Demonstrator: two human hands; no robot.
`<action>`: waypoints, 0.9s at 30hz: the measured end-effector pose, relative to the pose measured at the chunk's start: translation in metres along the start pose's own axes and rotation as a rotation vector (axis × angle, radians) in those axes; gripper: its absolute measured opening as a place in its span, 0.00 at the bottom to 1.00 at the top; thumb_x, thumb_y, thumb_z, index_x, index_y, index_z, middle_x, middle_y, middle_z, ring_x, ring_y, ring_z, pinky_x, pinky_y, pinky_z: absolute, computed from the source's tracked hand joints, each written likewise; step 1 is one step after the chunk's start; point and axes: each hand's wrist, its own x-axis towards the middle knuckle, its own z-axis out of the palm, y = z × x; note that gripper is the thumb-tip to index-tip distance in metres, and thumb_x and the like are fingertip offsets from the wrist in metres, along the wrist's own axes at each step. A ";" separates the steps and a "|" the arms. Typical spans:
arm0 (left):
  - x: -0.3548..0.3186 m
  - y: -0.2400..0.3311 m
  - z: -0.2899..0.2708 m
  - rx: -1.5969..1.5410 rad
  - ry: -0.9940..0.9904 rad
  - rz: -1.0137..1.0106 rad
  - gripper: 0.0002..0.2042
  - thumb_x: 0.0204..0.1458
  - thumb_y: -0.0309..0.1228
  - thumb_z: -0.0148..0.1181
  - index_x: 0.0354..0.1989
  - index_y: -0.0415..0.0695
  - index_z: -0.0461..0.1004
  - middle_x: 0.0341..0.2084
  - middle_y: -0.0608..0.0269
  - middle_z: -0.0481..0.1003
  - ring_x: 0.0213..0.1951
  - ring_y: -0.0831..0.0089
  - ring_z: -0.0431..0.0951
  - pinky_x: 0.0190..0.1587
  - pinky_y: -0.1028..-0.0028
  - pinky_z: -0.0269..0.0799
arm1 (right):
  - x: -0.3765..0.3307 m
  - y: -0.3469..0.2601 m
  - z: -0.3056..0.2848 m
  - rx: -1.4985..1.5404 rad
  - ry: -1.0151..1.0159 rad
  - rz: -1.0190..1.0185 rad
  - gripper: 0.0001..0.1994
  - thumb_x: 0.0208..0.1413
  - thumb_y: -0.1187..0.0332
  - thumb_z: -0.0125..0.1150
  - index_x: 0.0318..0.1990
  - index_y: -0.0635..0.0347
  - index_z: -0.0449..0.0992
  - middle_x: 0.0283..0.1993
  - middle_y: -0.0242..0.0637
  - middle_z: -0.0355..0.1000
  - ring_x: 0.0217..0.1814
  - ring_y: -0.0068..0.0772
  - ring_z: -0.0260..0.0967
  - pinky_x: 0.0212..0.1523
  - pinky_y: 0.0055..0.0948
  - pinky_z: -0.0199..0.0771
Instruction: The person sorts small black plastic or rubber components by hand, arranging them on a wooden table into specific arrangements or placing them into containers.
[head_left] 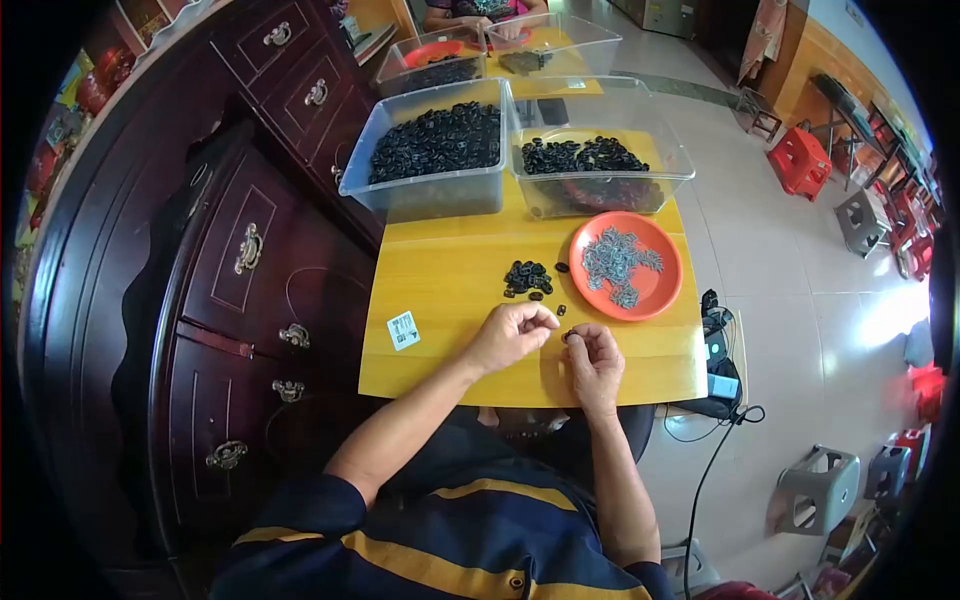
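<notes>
My left hand point(512, 333) rests curled on the yellow table point(440, 300), its fingertips pinched together; what they hold is too small to tell. My right hand point(592, 350) sits just beside it and pinches a small black part point(568, 336) between thumb and finger. A little pile of black parts point(527, 277) lies just beyond my hands, with a few loose ones near it. To its right stands an orange plate point(650, 295) carrying several small grey metal pieces point(615, 262).
Two clear plastic bins of black parts stand at the table's far end, left bin point(435, 190) and right bin point(600, 195). A dark wooden cabinet point(250, 270) lines the left. Another person sits at a farther table point(560, 85). Stools point(820, 485) and cables are on the right floor.
</notes>
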 end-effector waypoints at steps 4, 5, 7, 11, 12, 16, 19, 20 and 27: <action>-0.018 -0.007 0.014 -0.044 0.160 -0.033 0.08 0.54 0.20 0.59 0.41 0.39 0.75 0.28 0.74 0.74 0.28 0.89 0.71 0.33 0.83 0.71 | -0.001 -0.003 0.000 -0.051 -0.011 0.010 0.03 0.61 0.78 0.56 0.41 0.64 0.72 0.35 0.30 0.74 0.35 0.15 0.70 0.36 0.18 0.74; -0.021 -0.008 0.015 -0.074 0.201 -0.026 0.08 0.54 0.19 0.59 0.41 0.39 0.75 0.28 0.73 0.74 0.27 0.89 0.71 0.33 0.83 0.71 | -0.003 -0.002 0.002 -0.062 -0.014 0.015 0.02 0.61 0.78 0.56 0.40 0.64 0.72 0.35 0.30 0.74 0.35 0.15 0.70 0.37 0.19 0.74; -0.020 -0.006 0.018 -0.059 0.232 -0.003 0.07 0.54 0.19 0.58 0.41 0.38 0.74 0.28 0.73 0.74 0.27 0.88 0.71 0.32 0.83 0.71 | -0.002 0.000 0.001 -0.063 -0.021 0.018 0.02 0.61 0.78 0.56 0.40 0.64 0.72 0.35 0.30 0.73 0.35 0.15 0.69 0.37 0.18 0.73; -0.019 -0.006 0.021 -0.008 0.281 0.084 0.07 0.54 0.18 0.58 0.42 0.37 0.73 0.27 0.71 0.74 0.27 0.88 0.71 0.32 0.82 0.71 | -0.001 -0.003 0.004 -0.027 0.004 -0.011 0.03 0.59 0.77 0.59 0.39 0.64 0.74 0.31 0.26 0.73 0.32 0.13 0.68 0.35 0.18 0.70; -0.018 -0.005 0.022 -0.013 0.283 0.080 0.07 0.54 0.18 0.58 0.42 0.37 0.73 0.27 0.71 0.74 0.27 0.88 0.71 0.32 0.82 0.71 | -0.001 -0.004 0.004 -0.031 0.002 -0.006 0.03 0.59 0.77 0.59 0.39 0.64 0.74 0.31 0.26 0.73 0.32 0.13 0.68 0.35 0.18 0.70; -0.014 -0.006 0.026 -0.060 0.313 0.067 0.09 0.54 0.18 0.58 0.44 0.37 0.72 0.27 0.71 0.75 0.27 0.88 0.72 0.32 0.82 0.71 | 0.000 -0.005 0.001 -0.117 -0.048 0.007 0.03 0.62 0.77 0.56 0.41 0.64 0.72 0.35 0.26 0.71 0.34 0.15 0.67 0.38 0.17 0.70; -0.012 -0.006 0.028 -0.062 0.329 0.081 0.10 0.54 0.19 0.59 0.44 0.38 0.72 0.27 0.70 0.76 0.27 0.87 0.73 0.33 0.82 0.72 | 0.000 -0.006 0.003 -0.162 -0.044 0.008 0.03 0.61 0.77 0.57 0.41 0.64 0.72 0.35 0.26 0.71 0.34 0.15 0.67 0.39 0.17 0.71; -0.012 -0.006 0.028 -0.054 0.339 0.095 0.10 0.54 0.18 0.59 0.44 0.38 0.72 0.27 0.69 0.77 0.27 0.87 0.73 0.33 0.81 0.72 | -0.001 -0.007 0.004 -0.174 -0.041 0.016 0.03 0.61 0.77 0.57 0.41 0.64 0.72 0.35 0.25 0.71 0.35 0.14 0.67 0.39 0.17 0.71; -0.011 -0.002 0.025 0.015 0.321 0.121 0.11 0.53 0.19 0.60 0.44 0.39 0.72 0.27 0.65 0.79 0.27 0.85 0.76 0.33 0.80 0.74 | 0.000 -0.003 0.005 -0.162 0.002 -0.021 0.03 0.58 0.77 0.60 0.39 0.64 0.75 0.31 0.27 0.74 0.32 0.13 0.69 0.35 0.18 0.71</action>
